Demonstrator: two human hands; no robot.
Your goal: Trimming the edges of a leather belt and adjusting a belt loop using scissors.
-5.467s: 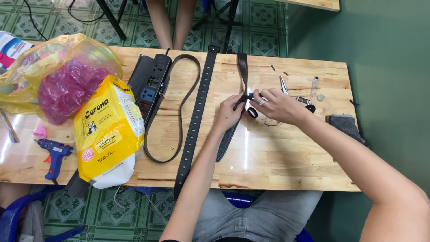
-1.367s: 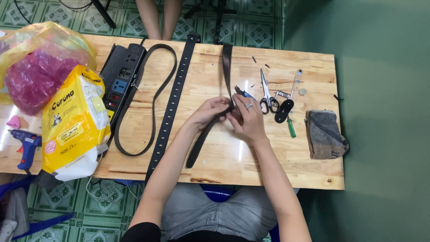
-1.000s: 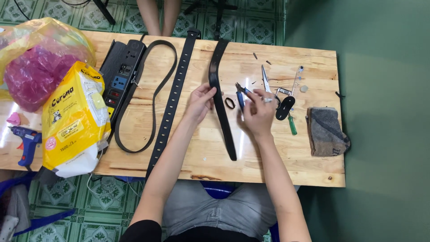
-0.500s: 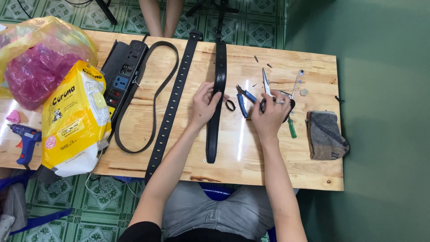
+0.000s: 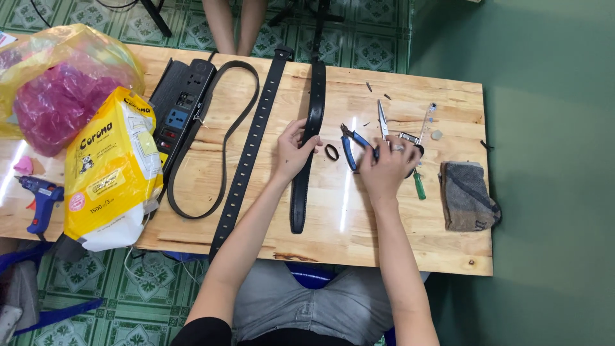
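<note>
The left hand (image 5: 293, 150) presses loosely on the black belt (image 5: 306, 154) lying flat on the surface (image 5: 320, 237), while the right hand (image 5: 384, 168) closes around blue-handled pliers (image 5: 350, 144), the small black loop (image 5: 332, 152) not yet fitted.

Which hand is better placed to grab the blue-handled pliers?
Right. The right hand lies beside the blue-handled pliers, nearly touching them. The left hand rests on the black belt, farther off.

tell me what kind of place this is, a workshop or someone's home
Probably a small home craft bench for leather belt work. A bare wooden table stands on patterned green floor tiles; black leather belt straps lie along it, with blue-handled pliers by the right hand and a blue glue gun.
</note>
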